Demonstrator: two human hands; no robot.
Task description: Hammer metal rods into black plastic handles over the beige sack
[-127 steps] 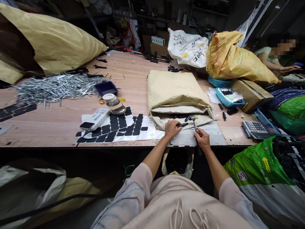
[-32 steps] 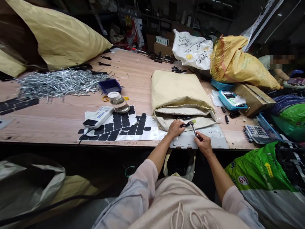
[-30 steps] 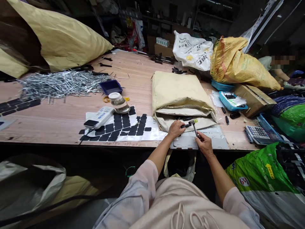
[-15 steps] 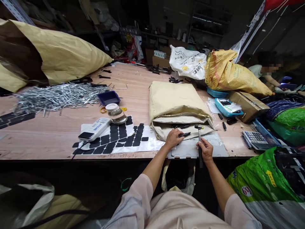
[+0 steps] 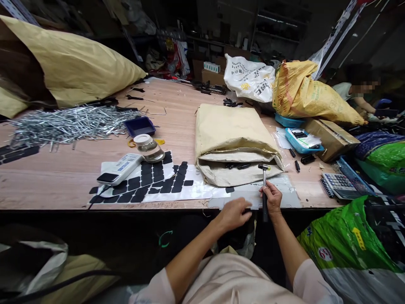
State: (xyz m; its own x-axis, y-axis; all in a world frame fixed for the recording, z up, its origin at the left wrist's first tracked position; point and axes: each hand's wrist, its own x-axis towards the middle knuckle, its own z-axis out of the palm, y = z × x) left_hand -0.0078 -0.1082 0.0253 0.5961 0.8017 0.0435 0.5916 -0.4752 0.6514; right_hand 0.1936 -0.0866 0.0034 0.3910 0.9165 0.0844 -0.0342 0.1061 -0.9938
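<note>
My right hand [image 5: 272,197] grips a small hammer [image 5: 264,185] by its black handle, head up, over the grey board at the table's front edge. The hammer's metal head has a yellowish tip. My left hand [image 5: 234,214] is at the table edge to the left of it, fingers loosely stretched and thumb apart, with nothing visible in it. Just beyond both hands lies a tan paper sack [image 5: 229,126], its mouth facing me. Dark pieces [image 5: 243,166] show inside that mouth. Under the table edge, an open bag [image 5: 249,245] is partly hidden by my left arm.
Left on the table are a pile of metal rods [image 5: 69,122], a dark blue tray [image 5: 140,126], a glass jar [image 5: 152,150] and a white device [image 5: 122,169]. A calculator [image 5: 341,185], blue basket [image 5: 303,141] and cardboard box [image 5: 332,137] stand right. A co-worker sits far right.
My left hand has pulled back from the sack's mouth toward the table edge, and the black piece it held is gone from it. The hammer stays in my right hand.
</note>
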